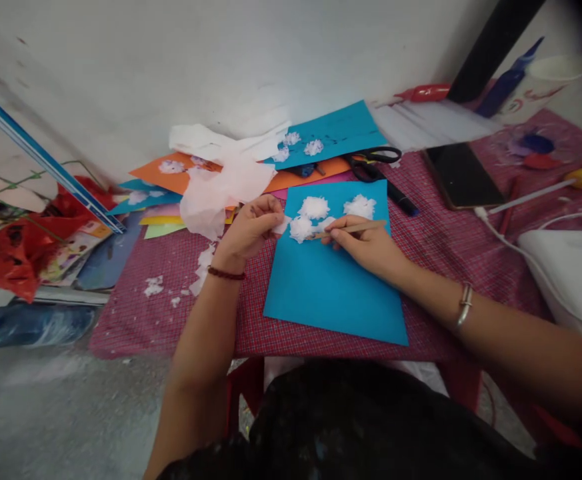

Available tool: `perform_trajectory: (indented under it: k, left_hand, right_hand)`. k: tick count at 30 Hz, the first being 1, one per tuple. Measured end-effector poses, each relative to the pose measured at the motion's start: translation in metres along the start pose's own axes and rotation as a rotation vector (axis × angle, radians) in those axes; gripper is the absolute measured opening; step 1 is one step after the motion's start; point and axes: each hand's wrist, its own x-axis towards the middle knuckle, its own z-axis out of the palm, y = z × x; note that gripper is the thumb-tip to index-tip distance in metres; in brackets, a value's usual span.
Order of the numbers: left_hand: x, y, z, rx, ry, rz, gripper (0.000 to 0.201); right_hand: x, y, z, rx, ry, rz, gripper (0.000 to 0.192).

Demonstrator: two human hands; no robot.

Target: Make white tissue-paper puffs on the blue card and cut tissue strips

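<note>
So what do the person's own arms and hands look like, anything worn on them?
Both forearms are bare, with no sleeves showing. The left hand has a thin bracelet of dark red beads round its wrist. The right hand has a silver metal bangle at its wrist. No gloves; rings on the fingers cannot be made out.

A home craft corner, set low against a plain white wall (pixel 121 80). Small table under a red checked cloth (pixel 435 240), strewn with coloured paper sheets (pixel 171 200), torn white tissue (pixel 221 187), scissors (pixel 371 163) and a black marker (pixel 401 199). Bare concrete floor (pixel 45 413) alongside, heaped with red plastic bags (pixel 15 250) and books. Phone (pixel 463 175) and paper cup (pixel 541 83) at the table's far end.
</note>
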Motion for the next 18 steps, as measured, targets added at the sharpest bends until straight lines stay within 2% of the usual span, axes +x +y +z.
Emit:
perform_trajectory:
  k: [5, 10, 15, 18]
  left_hand:
    - [-0.006, -0.022, -0.011, 0.067, -0.074, -0.141, 0.021]
    - [-0.01, -0.016, -0.004, 0.239, -0.128, -0.074, 0.014]
    - [-0.015, -0.005, 0.011, 0.032, -0.145, 0.017, 0.016]
    - [-0.013, -0.012, 0.012, 0.02, -0.081, -0.057, 0.018]
  right_hand:
    - [0.002, 0.001, 0.001, 0.059, 0.057, 0.013, 0.01]
    - [0.003, 0.003, 0.002, 0.067, 0.073, 0.029, 0.009]
    - [0.003, 0.003, 0.001, 0.053, 0.07, 0.03, 0.008]
    - [0.003, 0.002, 0.0, 0.073, 0.06, 0.033, 0.008]
